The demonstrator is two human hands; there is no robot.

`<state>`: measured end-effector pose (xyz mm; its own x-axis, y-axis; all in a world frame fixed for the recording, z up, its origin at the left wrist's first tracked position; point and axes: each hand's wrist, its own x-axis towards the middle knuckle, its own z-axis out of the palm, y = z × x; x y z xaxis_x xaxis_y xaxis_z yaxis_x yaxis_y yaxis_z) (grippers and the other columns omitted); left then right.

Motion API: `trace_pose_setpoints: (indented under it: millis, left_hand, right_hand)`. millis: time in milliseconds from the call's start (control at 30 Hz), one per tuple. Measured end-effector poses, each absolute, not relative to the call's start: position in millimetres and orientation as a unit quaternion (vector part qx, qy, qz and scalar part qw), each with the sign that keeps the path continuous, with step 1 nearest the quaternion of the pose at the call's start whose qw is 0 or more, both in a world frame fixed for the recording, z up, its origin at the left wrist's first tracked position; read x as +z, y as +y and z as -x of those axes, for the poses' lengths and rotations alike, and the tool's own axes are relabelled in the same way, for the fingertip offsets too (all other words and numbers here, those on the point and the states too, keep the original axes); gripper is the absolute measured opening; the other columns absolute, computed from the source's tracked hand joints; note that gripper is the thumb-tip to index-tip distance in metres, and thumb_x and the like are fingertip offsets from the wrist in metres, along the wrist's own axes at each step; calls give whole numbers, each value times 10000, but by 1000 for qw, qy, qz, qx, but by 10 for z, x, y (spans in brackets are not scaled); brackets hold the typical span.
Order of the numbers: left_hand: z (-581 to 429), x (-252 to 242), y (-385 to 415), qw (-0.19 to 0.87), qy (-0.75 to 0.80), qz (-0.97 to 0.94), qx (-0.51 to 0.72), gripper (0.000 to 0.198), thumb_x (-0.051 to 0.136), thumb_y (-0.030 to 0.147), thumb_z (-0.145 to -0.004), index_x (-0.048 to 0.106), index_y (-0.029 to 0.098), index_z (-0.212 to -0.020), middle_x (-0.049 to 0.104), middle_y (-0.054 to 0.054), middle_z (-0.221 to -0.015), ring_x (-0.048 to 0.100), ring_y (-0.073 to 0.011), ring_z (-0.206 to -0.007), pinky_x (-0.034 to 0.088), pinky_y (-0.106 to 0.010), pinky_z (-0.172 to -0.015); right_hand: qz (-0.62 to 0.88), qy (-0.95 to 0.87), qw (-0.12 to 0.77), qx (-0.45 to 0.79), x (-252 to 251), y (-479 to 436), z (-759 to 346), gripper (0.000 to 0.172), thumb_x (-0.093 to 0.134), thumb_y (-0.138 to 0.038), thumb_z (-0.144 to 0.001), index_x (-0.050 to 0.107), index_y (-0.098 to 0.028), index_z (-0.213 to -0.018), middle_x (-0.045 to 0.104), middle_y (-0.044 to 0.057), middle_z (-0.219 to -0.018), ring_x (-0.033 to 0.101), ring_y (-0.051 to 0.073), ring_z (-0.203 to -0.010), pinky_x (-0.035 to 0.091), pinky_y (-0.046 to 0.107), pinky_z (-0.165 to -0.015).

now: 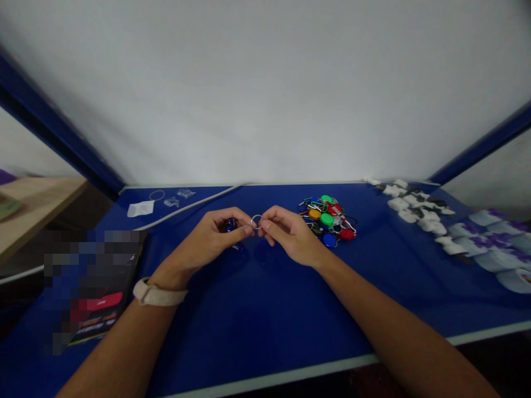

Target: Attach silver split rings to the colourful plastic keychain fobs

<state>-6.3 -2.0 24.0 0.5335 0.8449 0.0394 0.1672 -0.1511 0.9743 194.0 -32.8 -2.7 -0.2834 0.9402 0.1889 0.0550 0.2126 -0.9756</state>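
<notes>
We bring our left hand (pixel 205 236) and right hand (pixel 292 235) together above the middle of the blue table (pixel 257 315), fingertips closed on a metal key ring (pixel 256 221), apparently lifted so both hands can reach it. A blue tag (pixel 230 225) sits against our left fingers (pixel 248 230). Heaped coloured key tags (pixel 327 218) lie nearby at one o'clock.

No text is readable: the dark booklet (pixel 95 287) is pixelated, the purple print on white packets (pixel 481 241) too blurred.
</notes>
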Motion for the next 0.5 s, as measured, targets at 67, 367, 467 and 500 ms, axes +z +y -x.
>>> trace_pose_setpoints:
  millis: [67, 367, 467, 500]
  left_hand:
    - [62, 231, -13, 527, 374, -695, 315, 222, 728, 383, -818, 715, 178, -902, 708, -40, -857, 602, -149, -731, 441, -238, -609]
    - [55, 178, 36, 418, 370, -772, 304, 207, 679, 366, -864, 742, 193, -956, 746, -50, -951, 666, -215, -916, 484, -330, -876]
    - [50, 158, 39, 394, 370, -781, 313, 165, 680, 344, -861, 735, 189, -875, 745, -37, -893, 667, -200, -862, 479, -311, -835]
    - [49, 152, 35, 382, 373, -784, 317, 152, 681, 333, -859, 731, 189, -861, 742, -33, -876, 665, -195, -844, 475, -303, -814]
  right_hand:
    - [403, -646, 456, 461, -18, -328, -1951, 209, 542, -380, -950, 538, -176, -906, 619, 9, -803, 499, 94, -605, 407, 246, -589]
    - [428, -760, 363, 328, 45, -372, -1986, 122, 536, -279, -947, 584, -175, -906, 558, -17, -733, 498, 117, -653, 397, 248, -627]
    - [422, -767, 355, 328, 47, -380, -1975, 135, 545, -283, -950, 619, -172, -928, 594, -8, -757, 522, 121, -670, 409, 247, -640]
    - [420, -768, 356, 328, 46, -380, -1973, 139, 549, -284, -950, 628, -171, -930, 604, -4, -764, 528, 122, -677, 411, 247, -642]
